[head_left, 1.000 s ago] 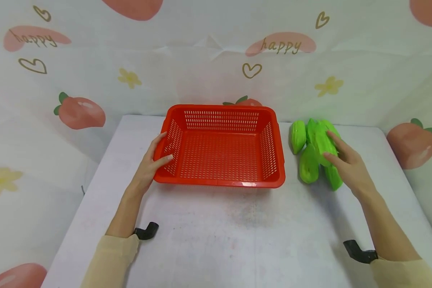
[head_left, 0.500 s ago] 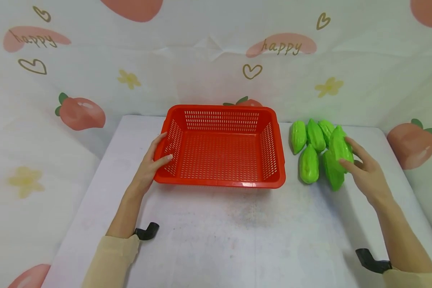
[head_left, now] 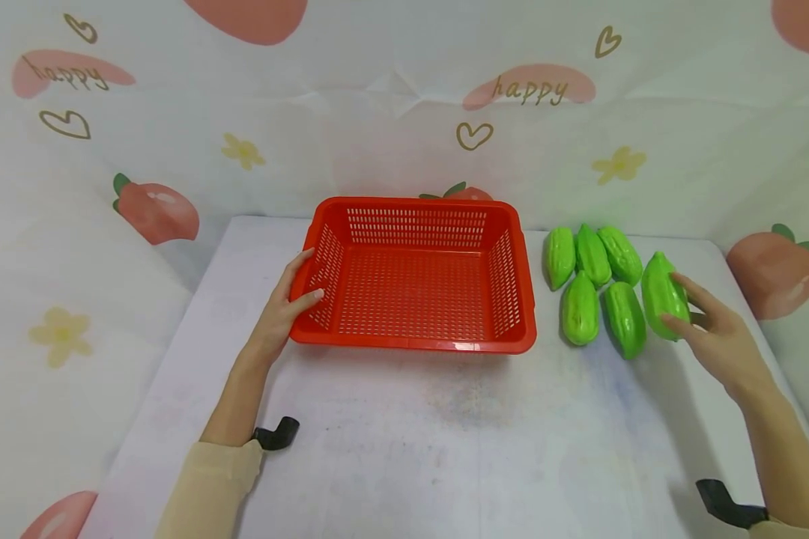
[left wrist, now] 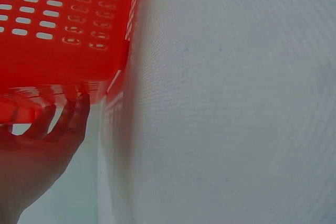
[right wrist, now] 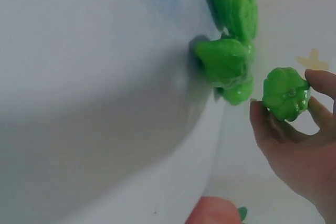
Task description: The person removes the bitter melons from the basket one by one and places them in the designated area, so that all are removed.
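A red plastic basket (head_left: 404, 343) with slotted walls stands at the back middle of the table in the head view. Its left side is gripped by my left hand (head_left: 270, 326), the thumb over the rim and the fingers along the outside. In the left wrist view those fingers (left wrist: 68, 121) lie against the basket wall (left wrist: 63, 64). On the right, my right hand (head_left: 721, 340) holds a green bitter melon (head_left: 662, 292) between thumb and fingers, its pointed end away from me. The right wrist view shows this bitter melon (right wrist: 283, 95) end-on, raised off the table.
Several more green bitter melons (head_left: 593, 254) lie in a cluster right of the basket, two of them nearer the front, such as one bitter melon (head_left: 625, 318). The white table (head_left: 445, 449) meets a patterned cloth backdrop (head_left: 377, 135) just behind the basket.
My right hand has lifted one bitter melon off the cluster and carried it to the right, uncovering the others. My left hand and the basket have stayed in place.
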### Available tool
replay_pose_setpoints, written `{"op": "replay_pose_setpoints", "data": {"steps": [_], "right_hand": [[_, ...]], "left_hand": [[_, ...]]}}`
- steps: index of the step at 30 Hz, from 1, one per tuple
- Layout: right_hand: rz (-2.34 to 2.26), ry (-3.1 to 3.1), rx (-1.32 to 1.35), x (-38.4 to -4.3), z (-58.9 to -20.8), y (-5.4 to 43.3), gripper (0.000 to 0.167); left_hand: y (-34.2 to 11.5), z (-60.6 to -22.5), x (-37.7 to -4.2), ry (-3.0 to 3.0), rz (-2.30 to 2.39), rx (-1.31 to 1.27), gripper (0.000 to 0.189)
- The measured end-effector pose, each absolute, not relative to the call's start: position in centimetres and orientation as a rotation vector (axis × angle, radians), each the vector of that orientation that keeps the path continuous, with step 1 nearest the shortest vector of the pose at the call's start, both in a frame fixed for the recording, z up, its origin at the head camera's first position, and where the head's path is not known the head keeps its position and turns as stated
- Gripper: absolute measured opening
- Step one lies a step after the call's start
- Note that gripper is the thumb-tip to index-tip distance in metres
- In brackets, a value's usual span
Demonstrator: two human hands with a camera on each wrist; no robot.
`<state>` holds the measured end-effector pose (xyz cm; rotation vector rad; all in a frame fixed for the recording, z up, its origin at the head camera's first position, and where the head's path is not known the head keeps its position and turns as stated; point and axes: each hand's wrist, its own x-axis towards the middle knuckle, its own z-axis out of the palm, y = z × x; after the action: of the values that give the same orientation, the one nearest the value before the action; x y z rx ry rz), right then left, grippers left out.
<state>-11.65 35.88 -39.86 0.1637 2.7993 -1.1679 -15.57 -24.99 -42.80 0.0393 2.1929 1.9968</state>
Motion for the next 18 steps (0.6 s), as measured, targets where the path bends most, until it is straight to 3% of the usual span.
{"op": "replay_pose_setpoints", "data": {"steps": [18], "right_hand": [[-1.122, 2.720, 0.169, -11.6, -42.1, 37.6, 0.067]], "left_hand": [[-25.0, -42.5, -15.4, 2.203, 1.988, 0.027, 0.065]]}}
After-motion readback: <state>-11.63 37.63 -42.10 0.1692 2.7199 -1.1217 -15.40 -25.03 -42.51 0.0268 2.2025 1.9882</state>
